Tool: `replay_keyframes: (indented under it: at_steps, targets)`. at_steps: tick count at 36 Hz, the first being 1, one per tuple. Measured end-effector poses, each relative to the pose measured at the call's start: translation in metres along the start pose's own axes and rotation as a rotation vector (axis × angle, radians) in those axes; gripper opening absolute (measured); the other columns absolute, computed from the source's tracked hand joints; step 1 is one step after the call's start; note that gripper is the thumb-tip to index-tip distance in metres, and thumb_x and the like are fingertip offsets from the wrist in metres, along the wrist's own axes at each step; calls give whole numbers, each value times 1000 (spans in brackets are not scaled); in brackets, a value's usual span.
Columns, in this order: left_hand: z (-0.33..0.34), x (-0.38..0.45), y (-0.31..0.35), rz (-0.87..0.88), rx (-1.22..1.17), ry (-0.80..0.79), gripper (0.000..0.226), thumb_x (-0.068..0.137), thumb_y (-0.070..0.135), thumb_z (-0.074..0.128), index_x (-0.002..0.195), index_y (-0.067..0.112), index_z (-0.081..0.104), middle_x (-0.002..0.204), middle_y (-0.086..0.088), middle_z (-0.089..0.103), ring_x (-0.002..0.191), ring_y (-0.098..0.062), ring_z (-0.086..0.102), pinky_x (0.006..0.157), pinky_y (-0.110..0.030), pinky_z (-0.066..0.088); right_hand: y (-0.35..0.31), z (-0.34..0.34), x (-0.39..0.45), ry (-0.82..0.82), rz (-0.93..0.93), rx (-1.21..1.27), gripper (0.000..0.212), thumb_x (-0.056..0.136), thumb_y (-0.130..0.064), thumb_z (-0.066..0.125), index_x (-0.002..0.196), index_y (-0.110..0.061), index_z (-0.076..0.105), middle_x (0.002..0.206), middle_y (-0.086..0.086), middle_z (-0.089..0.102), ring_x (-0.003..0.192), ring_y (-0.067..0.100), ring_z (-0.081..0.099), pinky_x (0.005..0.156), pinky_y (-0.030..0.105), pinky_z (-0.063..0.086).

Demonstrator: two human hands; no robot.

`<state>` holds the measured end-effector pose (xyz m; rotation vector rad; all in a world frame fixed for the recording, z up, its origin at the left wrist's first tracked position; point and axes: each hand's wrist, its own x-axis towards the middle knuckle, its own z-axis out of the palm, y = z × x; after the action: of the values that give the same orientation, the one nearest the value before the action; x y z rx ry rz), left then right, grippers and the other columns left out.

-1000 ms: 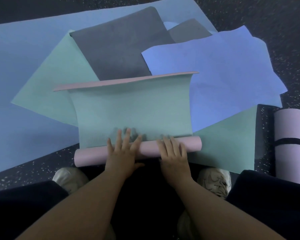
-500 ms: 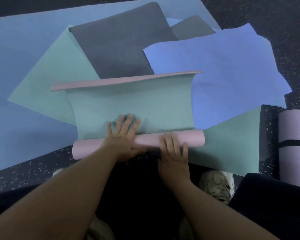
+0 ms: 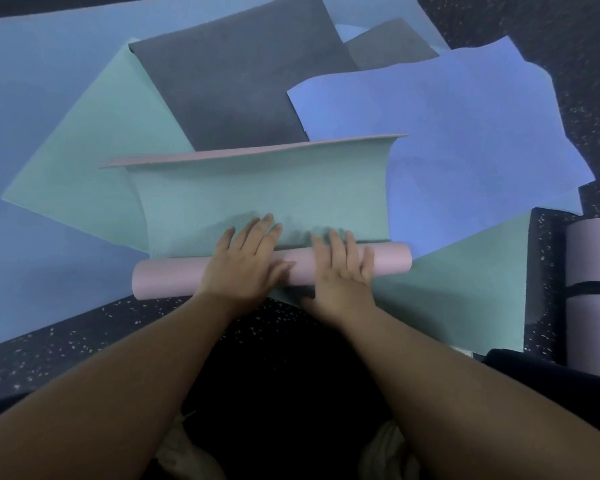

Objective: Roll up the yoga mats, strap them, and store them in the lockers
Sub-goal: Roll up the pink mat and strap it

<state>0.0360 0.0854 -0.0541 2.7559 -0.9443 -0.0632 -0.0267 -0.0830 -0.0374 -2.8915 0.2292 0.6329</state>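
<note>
A: What occupies the centre of the frame?

B: A partly rolled yoga mat [image 3: 264, 202], teal on its upper face and pink on its underside. Its rolled portion [image 3: 174, 275] lies as a pink cylinder across the lower middle of the frame; the unrolled portion extends toward the top of the frame, its far edge curling upward to show a pink strip.

A: How do the hands lie?

B: The left hand [image 3: 245, 263] rests flat on the roll, fingers straight and spread, fingertips reaching past the roll onto the teal face. The right hand [image 3: 342, 275] lies just beside it to the right, likewise flat on the roll with fingers extended. Neither hand curls around the mat; both press on it from above.

A: What lies beneath and around?

B: A second teal mat [image 3: 84, 161] lies spread under the first. A dark grey mat [image 3: 229, 84] sits at upper centre, a periwinkle mat [image 3: 465, 133] at upper right, and a large light blue mat [image 3: 32, 98] at left. All rest on a dark speckled floor [image 3: 66, 341].

A: And the right edge?

B: A rolled lilac mat [image 3: 593, 317], bound by a black strap [image 3: 589, 287], lies there, well apart from the hands.
</note>
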Motion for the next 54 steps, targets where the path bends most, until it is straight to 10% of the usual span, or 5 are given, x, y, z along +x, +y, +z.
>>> replay_keyframes:
  at_steps: [22, 30, 37, 50, 54]
  targets:
    - [1, 10, 4, -104, 101, -152, 83, 79, 62, 34, 140, 7, 47, 142, -16, 50, 132, -36, 45, 104, -55, 27, -2, -47, 63, -73, -77, -92, 118, 69, -44, 76, 152, -38, -8, 161, -2, -17, 148, 23, -17, 116, 55, -5]
    - [-4, 24, -1, -141, 61, -199, 92, 78, 72, 36, 148, 13, 36, 153, -13, 36, 140, -34, 34, 108, -57, 29, 8, -6, 41, 403, -146, -87, 82, 58, -18, 77, 136, -15, 49, 140, 7, 51, 132, 27, 38, 108, 49, 20]
    - [-10, 42, -12, -157, 62, -260, 89, 84, 77, 21, 154, 29, -4, 163, -2, -5, 149, -23, -7, 118, -50, -1, -5, 22, 19, 656, -123, -71, 67, 74, -11, 55, 140, -11, 43, 143, 14, 50, 134, 32, 46, 104, 55, 34]
    - [-25, 62, -22, -157, 54, -310, 87, 78, 77, 20, 153, 32, 15, 159, 1, 17, 146, -22, 12, 116, -50, 10, -21, 8, 36, 363, -11, 60, 93, 59, -49, 42, 143, -12, 28, 147, 16, 43, 140, 28, 20, 106, 65, 10]
    - [-21, 60, -25, -100, 45, -87, 74, 86, 64, 27, 138, 18, 50, 137, -14, 53, 124, -33, 50, 100, -56, 37, -19, -2, 51, 288, -21, 77, 97, 72, -41, 59, 150, -21, 6, 160, 6, 10, 142, 18, -15, 106, 50, -28]
